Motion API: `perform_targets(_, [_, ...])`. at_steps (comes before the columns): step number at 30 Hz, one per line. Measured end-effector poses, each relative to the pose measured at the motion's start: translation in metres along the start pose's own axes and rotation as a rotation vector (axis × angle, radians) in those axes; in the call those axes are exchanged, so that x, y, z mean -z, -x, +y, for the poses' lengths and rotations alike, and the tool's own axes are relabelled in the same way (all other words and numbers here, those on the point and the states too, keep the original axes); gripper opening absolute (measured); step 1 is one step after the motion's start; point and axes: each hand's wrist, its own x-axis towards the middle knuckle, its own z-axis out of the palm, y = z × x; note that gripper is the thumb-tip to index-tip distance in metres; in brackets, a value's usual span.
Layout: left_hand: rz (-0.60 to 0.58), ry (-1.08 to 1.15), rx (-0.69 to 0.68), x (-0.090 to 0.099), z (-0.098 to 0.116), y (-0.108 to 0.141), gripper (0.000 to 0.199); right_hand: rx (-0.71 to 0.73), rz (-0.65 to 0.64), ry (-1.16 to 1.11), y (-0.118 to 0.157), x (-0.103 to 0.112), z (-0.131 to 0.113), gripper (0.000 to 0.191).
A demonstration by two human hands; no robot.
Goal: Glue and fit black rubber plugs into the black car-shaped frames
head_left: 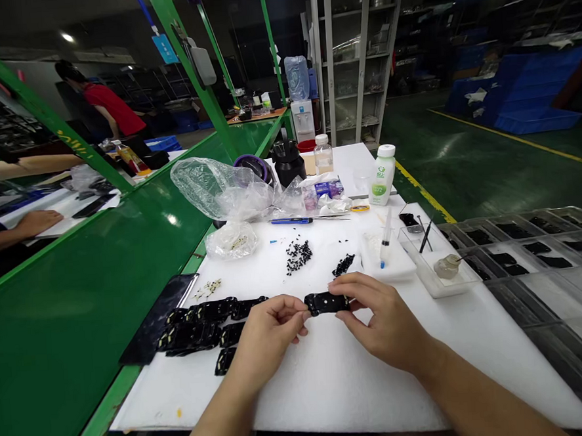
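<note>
A small black moulded plastic part (327, 302), shaped like a toy car body, is held just above the white work surface (320, 374). My right hand (383, 317) grips its right end between thumb and fingers. At the left end, my left hand (273, 331) has thumb and forefinger pinched together against the part; whatever lies between those fingertips is hidden. Several similar black parts (194, 332) lie in rows left of my left hand. Beyond the hands are a scatter of tiny black pieces (298, 257), a smaller black pile (343, 265) and tiny pale pieces (208, 289).
At right stand a clear tray (443, 291) with a small jar, a syringe (385, 238) and a white bottle (382, 176). Plastic bags (225, 189) and a blue-handled tool (292, 220) lie behind. Divided bins (520, 250) flank the right edge; a co-worker's hand (39, 222) shows left.
</note>
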Motion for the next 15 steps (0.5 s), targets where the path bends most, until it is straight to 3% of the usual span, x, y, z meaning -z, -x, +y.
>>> perform_targets(15, [-0.141,0.336,0.025,0.005,-0.011,-0.005,0.024,0.019,0.026,-0.075,-0.002,0.007,-0.008,0.041])
